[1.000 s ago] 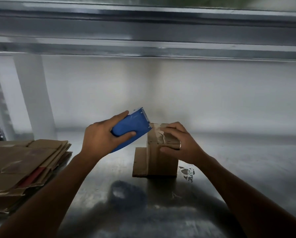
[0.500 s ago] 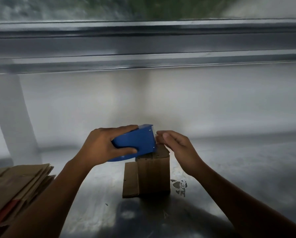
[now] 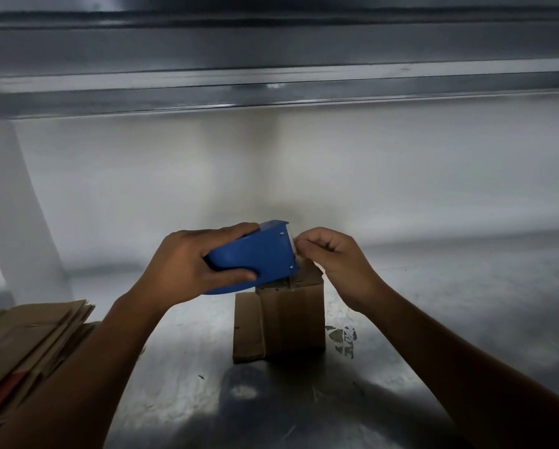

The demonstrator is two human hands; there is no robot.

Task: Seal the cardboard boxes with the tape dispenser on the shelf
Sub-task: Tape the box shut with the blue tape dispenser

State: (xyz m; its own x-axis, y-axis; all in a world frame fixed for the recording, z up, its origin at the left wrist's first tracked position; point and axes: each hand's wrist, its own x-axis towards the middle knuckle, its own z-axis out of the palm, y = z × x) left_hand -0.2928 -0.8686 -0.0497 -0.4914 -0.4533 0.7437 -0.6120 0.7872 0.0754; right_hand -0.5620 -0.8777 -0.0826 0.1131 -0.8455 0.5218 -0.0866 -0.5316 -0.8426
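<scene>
The grip of the left hand (image 3: 181,267) is clamped round the tape dispenser (image 3: 258,257). The right hand (image 3: 333,260) pinches the tape end (image 3: 295,246) at its teeth. The box (image 3: 291,319) stands unheld on the shelf (image 3: 433,319) just below both grips, so a tug could tip it.

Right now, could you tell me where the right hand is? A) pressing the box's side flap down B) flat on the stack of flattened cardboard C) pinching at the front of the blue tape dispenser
C: the right hand pinches the tape end at the toothed front of the blue tape dispenser, which the left hand holds above the cardboard box.
</scene>
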